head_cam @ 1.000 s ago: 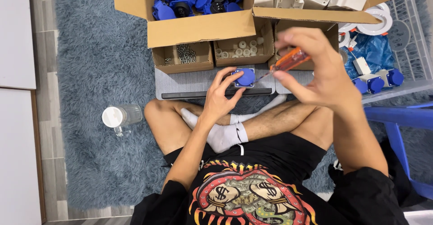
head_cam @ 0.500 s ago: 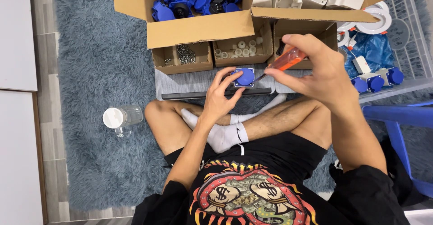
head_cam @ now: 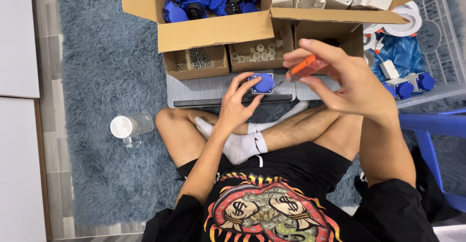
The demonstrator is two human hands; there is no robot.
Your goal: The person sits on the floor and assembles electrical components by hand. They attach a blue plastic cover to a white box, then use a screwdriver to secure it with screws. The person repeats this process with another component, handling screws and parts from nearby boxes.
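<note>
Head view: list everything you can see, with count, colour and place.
blue socket part: one, blue, on the grey board, under the left fingers
screwdriver: one, orange handle, tip at the socket part
grey board: one, grey, before the crossed legs
large cardboard box: one, brown, top; blue parts left, white housings right
small boxes: at least two, brown, holding screws and small white pieces
wire basket: one, white, right; more blue and white parts
bottle: one, clear with white cap, on the rug
rug: one, grey-blue shag
left hand: steadying the socket part
right hand: gripping the screwdriver
</note>
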